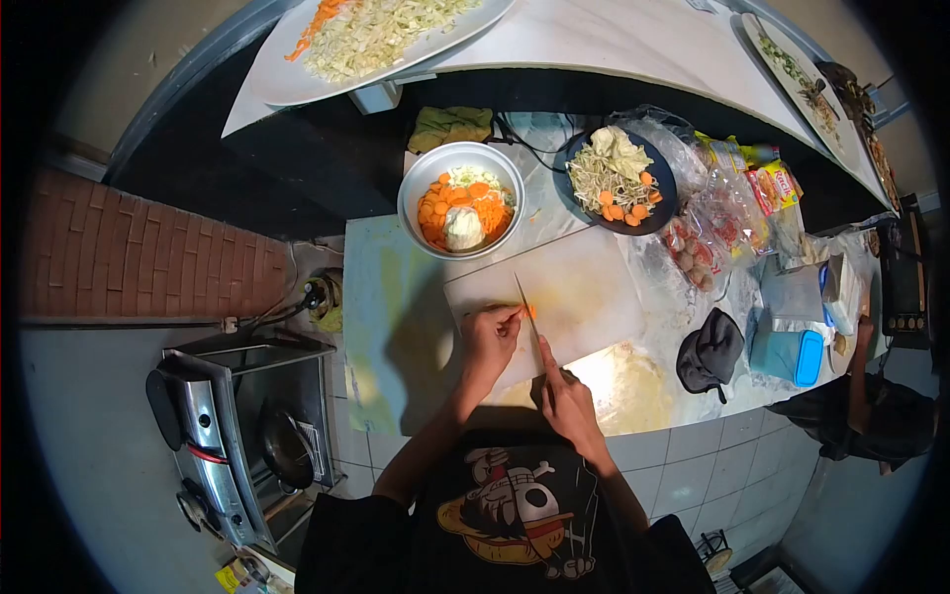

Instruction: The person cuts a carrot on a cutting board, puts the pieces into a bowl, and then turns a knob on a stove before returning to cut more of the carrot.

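Note:
On the white cutting board (pixel 584 272), my left hand (pixel 492 342) pinches a small piece of carrot (pixel 528 311) at its fingertips. My right hand (pixel 567 401) grips a knife (pixel 526 302), its blade pointing away from me beside the carrot. The forefinger of that hand lies along the top of the knife. Beyond the board stands a pot (pixel 405 198) filled with sliced carrot, shreds and a pale lump. A dark plate (pixel 661 188) to its right bears bean sprouts, carrot slices and a pale leafy piece.
Plastic bags (pixel 727 203) and packets lie at the right, near a black cap (pixel 710 354) and a blue-lidded container (pixel 808 358). A raised shelf (pixel 594 35) carries an oval plate (pixel 287 84) of shredded vegetables. A stove (pixel 208 445) is at left; another person (pixel 861 416) stands far right.

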Available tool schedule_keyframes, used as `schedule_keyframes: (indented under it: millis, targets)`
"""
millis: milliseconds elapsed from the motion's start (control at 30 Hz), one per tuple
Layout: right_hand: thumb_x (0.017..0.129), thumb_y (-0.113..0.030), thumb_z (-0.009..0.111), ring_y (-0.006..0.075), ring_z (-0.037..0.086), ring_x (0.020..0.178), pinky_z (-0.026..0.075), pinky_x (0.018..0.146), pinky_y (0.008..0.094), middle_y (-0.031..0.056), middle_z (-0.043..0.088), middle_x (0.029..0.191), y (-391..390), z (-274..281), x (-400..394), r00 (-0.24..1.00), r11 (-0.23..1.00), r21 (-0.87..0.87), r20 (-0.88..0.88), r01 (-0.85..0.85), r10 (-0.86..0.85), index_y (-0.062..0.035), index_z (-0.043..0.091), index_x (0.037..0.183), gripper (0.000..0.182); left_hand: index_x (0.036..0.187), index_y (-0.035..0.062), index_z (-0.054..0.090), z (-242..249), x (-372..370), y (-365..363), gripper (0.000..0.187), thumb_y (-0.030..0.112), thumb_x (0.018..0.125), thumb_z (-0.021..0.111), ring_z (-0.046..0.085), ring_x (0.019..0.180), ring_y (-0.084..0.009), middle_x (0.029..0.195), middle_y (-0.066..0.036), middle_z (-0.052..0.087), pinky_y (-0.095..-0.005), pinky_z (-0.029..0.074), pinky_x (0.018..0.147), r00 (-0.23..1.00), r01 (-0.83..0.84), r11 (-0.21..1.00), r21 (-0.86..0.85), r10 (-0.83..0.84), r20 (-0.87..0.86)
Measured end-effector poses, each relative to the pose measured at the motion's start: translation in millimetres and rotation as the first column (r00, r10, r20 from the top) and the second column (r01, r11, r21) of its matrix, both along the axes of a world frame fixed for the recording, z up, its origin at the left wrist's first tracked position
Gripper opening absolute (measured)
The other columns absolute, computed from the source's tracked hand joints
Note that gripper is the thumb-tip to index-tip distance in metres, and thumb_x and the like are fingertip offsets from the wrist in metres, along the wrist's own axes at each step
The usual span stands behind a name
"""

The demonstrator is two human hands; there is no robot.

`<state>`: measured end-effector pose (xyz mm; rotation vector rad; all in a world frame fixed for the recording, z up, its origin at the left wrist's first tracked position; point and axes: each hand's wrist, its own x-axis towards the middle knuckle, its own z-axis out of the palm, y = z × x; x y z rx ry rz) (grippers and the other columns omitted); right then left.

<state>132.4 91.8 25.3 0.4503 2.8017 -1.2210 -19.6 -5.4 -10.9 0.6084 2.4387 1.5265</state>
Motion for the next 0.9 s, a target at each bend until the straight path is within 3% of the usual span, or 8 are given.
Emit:
schedule_keyframes:
  millis: [300, 400, 600, 667, 733, 833, 900]
  targets:
    - [0.077, 0.001, 0.060, 0.0420, 0.064, 0.077, 0.052, 0.067, 0.0484, 0.0244, 0.064, 0.086, -1.3, -1.1, 0.0, 0.999, 0.998, 0.057, 0.021, -0.032, 0.031, -0.0032, 0.021, 0.156, 0.088, 0.099, 0.0023, 0.075, 9.0, -0.9, -0.8, 0.016, 0.005, 0.084, 0.070, 0.071, 0.066, -0.0264, 0.087, -0.017, 0.071, -0.0313, 0.056, 0.060, 0.999, 0.014, 0.999, -0.046, -0.015, -0.033]
    - [0.073, 0.007, 0.055, 0.0432, 0.062, 0.070, 0.051, 0.067, 0.0487, 0.0264, 0.063, 0.082, -2.8, -0.2, -1.2, 0.999, 0.999, 0.042, -0.047, -0.022, 0.024, -0.0061, 0.018, 0.157, 0.093, 0.099, 0.0032, 0.075, 8.5, -1.8, -1.0, 0.016, 0.003, 0.084, 0.070, 0.071, 0.067, -0.0258, 0.090, -0.016, 0.072, -0.0311, 0.056, 0.061, 0.999, 0.023, 0.997, -0.068, -0.025, -0.027]
    - [0.073, 0.009, 0.053, 0.0450, 0.062, 0.073, 0.051, 0.068, 0.0490, 0.0266, 0.065, 0.090, -3.4, 6.2, -10.1, 0.998, 0.998, 0.057, -0.063, -0.004, 0.008, -0.0060, 0.018, 0.157, 0.093, 0.099, 0.0044, 0.076, 10.6, -0.3, -0.3, 0.014, 0.005, 0.086, 0.071, 0.069, 0.071, -0.0212, 0.090, -0.014, 0.072, -0.0290, 0.054, 0.065, 0.999, 0.018, 0.997, -0.075, -0.014, 0.051]
    - [0.073, 0.009, 0.053, 0.0449, 0.062, 0.073, 0.051, 0.068, 0.0490, 0.0266, 0.065, 0.090, -3.5, 4.8, -12.7, 0.999, 0.998, 0.064, -0.053, -0.004, 0.007, -0.0061, 0.019, 0.157, 0.092, 0.099, 0.0045, 0.076, 3.7, -1.6, -1.6, 0.017, 0.004, 0.083, 0.070, 0.070, 0.066, -0.0252, 0.090, -0.015, 0.071, -0.0318, 0.055, 0.061, 0.997, 0.031, 0.997, -0.076, -0.037, -0.072]
    - [0.073, 0.009, 0.052, 0.0449, 0.062, 0.074, 0.051, 0.068, 0.0489, 0.0265, 0.065, 0.091, -3.1, 4.9, -14.7, 0.999, 0.997, 0.071, -0.044, -0.007, 0.010, -0.0061, 0.019, 0.157, 0.091, 0.099, 0.0046, 0.076, 1.7, -1.7, -2.4, 0.016, 0.005, 0.083, 0.070, 0.070, 0.066, -0.0255, 0.090, -0.015, 0.072, -0.0320, 0.055, 0.060, 0.996, 0.026, 0.997, -0.069, -0.032, -0.080]
    - [0.073, 0.008, 0.053, 0.0438, 0.063, 0.073, 0.051, 0.066, 0.0487, 0.0260, 0.065, 0.089, -2.9, 4.7, -11.6, 0.999, 0.994, 0.111, -0.052, -0.010, 0.016, -0.0060, 0.021, 0.157, 0.091, 0.097, 0.0048, 0.076, 2.0, -0.5, -1.8, 0.015, 0.006, 0.083, 0.071, 0.071, 0.066, -0.0260, 0.089, -0.016, 0.072, -0.0325, 0.055, 0.060, 0.996, 0.009, 0.999, -0.046, -0.013, -0.084]
    - [0.080, -0.006, 0.064, 0.0407, 0.063, 0.076, 0.052, 0.065, 0.0485, 0.0212, 0.063, 0.089, -2.8, 1.1, -8.1, 1.000, 0.991, 0.135, -0.023, -0.012, 0.015, -0.0114, 0.022, 0.157, 0.088, 0.096, 0.0048, 0.076, 2.2, -1.0, -1.0, 0.014, 0.006, 0.083, 0.071, 0.071, 0.065, -0.0264, 0.088, -0.016, 0.072, -0.0326, 0.055, 0.060, 0.996, -0.004, 1.000, -0.029, 0.001, -0.088]
